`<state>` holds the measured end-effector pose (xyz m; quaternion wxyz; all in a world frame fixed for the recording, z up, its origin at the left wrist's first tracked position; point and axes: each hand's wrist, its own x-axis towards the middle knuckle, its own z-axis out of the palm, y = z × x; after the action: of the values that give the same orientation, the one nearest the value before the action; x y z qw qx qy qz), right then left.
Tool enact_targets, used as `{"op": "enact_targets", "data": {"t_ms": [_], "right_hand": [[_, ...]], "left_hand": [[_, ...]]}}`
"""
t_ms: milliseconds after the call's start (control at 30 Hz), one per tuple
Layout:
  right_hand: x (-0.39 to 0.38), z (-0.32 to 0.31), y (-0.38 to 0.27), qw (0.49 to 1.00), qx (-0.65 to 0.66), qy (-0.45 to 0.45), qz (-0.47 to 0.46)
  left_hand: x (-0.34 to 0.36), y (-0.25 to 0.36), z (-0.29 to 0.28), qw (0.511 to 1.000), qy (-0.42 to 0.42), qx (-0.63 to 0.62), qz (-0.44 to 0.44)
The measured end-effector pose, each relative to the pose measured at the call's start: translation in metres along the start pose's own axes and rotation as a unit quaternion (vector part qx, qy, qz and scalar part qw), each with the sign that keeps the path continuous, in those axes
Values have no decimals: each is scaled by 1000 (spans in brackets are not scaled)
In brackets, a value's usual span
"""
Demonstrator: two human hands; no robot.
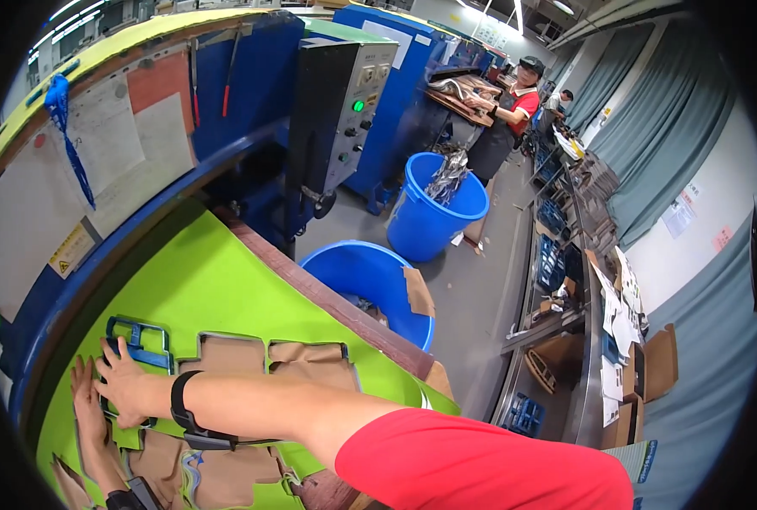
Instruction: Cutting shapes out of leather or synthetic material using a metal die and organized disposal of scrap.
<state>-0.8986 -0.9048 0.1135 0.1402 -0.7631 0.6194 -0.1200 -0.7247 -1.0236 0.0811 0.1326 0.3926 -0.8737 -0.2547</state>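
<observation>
A bright green sheet [217,263] covers the work surface, with several cut-out openings showing brown paper [230,355] beneath. On its left part lies a blue metal cutting die [151,357], a frame with crossbars. My right hand [124,387] reaches across from the lower right, fingers spread, beside the near edge of the die and partly over it. My left hand [88,404] lies close on its left, fingers stretched out along the sheet's left side. Neither hand is closed around anything. What lies under the right palm is hidden.
A blue press machine [259,76] with a control box [353,115] stands beyond the sheet. Two blue bins [412,208] [357,263] hold scraps. At right, a shelf [565,340] carries blue dies and papers. Farther back, a person in red [523,102] handles brown sheets.
</observation>
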Motion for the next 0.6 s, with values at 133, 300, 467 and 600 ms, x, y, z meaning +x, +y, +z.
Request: {"op": "enact_targets", "data": {"t_ms": [133, 300, 467, 600], "right_hand": [[4, -2, 2, 1000, -15, -2, -17], [7, -9, -5, 998, -56, 27, -22], [-20, -37, -5, 995, 4, 97, -32], [-48, -42, 12, 968, 59, 235, -69]], "left_hand": [[-5, 16, -5, 987, -10, 162, 13], [-1, -12, -11, 976, 4, 209, 62], [-2, -2, 0, 969, 17, 244, 43], [1, 28, 9, 965, 44, 255, 46]]}}
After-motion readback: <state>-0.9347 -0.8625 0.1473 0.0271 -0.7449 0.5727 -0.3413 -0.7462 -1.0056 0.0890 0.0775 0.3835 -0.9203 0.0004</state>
